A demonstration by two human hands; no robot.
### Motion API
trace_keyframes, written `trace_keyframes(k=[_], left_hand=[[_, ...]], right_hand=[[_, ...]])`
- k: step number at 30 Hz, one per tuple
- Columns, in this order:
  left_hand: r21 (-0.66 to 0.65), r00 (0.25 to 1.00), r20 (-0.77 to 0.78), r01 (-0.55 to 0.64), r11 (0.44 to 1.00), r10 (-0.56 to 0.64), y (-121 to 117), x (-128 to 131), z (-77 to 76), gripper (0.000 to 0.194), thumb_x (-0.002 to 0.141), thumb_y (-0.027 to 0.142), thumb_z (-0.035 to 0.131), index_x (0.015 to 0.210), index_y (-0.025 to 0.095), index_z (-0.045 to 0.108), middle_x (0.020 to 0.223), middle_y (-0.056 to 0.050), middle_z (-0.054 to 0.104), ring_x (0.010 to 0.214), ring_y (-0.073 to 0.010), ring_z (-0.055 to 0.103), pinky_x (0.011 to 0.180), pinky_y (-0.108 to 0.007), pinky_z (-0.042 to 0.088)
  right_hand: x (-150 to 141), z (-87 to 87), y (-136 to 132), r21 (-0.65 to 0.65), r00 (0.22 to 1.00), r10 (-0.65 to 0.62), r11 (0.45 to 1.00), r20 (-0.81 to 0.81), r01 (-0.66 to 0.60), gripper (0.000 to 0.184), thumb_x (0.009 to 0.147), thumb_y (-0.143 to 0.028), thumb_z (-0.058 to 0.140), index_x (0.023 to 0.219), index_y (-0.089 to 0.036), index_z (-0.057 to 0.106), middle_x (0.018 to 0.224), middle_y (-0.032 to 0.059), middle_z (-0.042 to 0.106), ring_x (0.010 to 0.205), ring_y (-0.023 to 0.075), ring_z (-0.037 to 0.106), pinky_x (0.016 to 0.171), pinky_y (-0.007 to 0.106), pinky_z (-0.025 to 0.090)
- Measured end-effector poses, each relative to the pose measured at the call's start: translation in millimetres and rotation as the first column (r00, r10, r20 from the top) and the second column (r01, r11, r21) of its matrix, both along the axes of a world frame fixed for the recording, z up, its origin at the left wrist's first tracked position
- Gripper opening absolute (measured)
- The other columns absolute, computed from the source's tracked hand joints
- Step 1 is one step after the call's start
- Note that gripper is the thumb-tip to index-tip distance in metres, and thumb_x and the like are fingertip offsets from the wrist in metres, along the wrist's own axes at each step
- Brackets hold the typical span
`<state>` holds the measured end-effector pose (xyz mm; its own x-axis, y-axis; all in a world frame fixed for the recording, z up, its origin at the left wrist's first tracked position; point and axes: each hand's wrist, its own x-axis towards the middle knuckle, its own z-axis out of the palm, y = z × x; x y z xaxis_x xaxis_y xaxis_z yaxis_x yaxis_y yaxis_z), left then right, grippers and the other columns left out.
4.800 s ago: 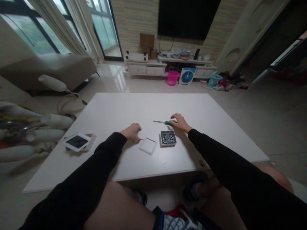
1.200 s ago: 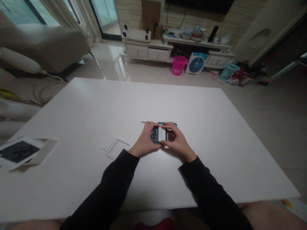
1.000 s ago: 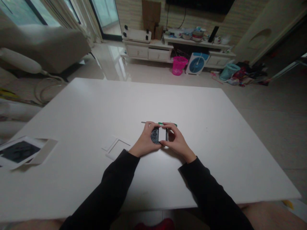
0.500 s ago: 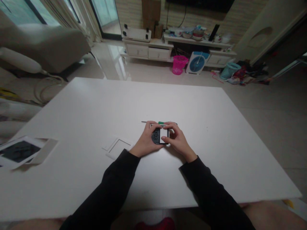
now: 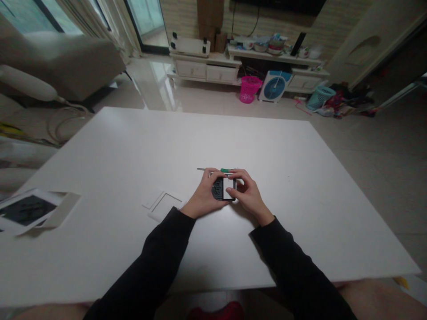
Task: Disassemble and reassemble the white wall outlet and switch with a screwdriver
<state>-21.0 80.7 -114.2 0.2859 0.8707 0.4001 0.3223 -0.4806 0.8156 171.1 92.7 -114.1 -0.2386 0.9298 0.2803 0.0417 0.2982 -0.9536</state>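
A small square device [image 5: 218, 192], black on its left and white on its right, looks like a wall switch. My left hand [image 5: 205, 198] is closed around its left side, fingers along the far edge and thumb along the near edge. My right hand [image 5: 247, 195] grips its right side, with the thumb on the white panel [image 5: 227, 183] and the fingers curled at the far edge. Just beyond my hands lies a green-handled screwdriver [image 5: 224, 170], its metal shaft pointing left. Left of my left wrist, a white frame [image 5: 162, 205] lies on the tabletop, partly covered by my sleeve.
The white table [image 5: 207, 138] spreads out around my hands. At its left side rests an open white box [image 5: 30, 211] with a dark sheet on it. Across the floor stand a low cabinet [image 5: 222, 74], a pink basket [image 5: 249, 89] and a blue-and-white fan [image 5: 275, 86].
Both hands and the held device have shifted very slightly to the right. The grip looks the same.
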Motion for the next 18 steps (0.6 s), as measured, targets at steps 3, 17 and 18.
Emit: trace_keyframes(k=[3, 17, 18], left_hand=[[-0.01, 1.0, 0.0, 0.012, 1.0, -0.012, -0.5, -1.2, 1.5, 0.076, 0.066, 0.015, 0.091, 0.129, 0.028, 0.052, 0.133, -0.008, 0.045, 0.131, -0.0291, 0.049, 0.115, -0.052, 0.047], [-0.073, 0.999, 0.014, 0.03, 0.997, -0.029, -2.3, -1.3, 4.7, 0.057, 0.08, 0.022, 0.083, 0.128, 0.028, 0.053, 0.134, -0.008, 0.044, 0.133, -0.0279, 0.049, 0.12, -0.054, 0.042], [-0.075, 0.999, 0.012, 0.031, 0.997, -0.031, -2.4, -1.4, 4.6, 0.057, 0.081, 0.023, 0.083, 0.129, 0.028, 0.053, 0.134, -0.008, 0.045, 0.133, -0.0279, 0.049, 0.12, -0.054, 0.042]], right_hand=[[-0.2, 0.6, -0.2, 0.0, 1.0, -0.005, 1.0, 0.013, 0.005, 0.025, 0.084, -0.024, 0.081, 0.107, -0.03, 0.071, 0.128, 0.0063, 0.062, 0.13, 0.028, 0.059, 0.1, 0.045, 0.054], [0.7, -5.6, 2.7, 0.015, 1.0, -0.027, 1.0, 0.0, 0.027, 0.022, 0.087, -0.026, 0.079, 0.106, -0.029, 0.069, 0.125, 0.0066, 0.063, 0.126, 0.0277, 0.06, 0.096, 0.044, 0.052], [0.6, -6.3, 2.9, 0.013, 1.0, -0.026, 1.0, -0.011, 0.026, 0.021, 0.087, -0.026, 0.079, 0.106, -0.029, 0.069, 0.125, 0.0065, 0.064, 0.125, 0.0276, 0.061, 0.098, 0.045, 0.052]])
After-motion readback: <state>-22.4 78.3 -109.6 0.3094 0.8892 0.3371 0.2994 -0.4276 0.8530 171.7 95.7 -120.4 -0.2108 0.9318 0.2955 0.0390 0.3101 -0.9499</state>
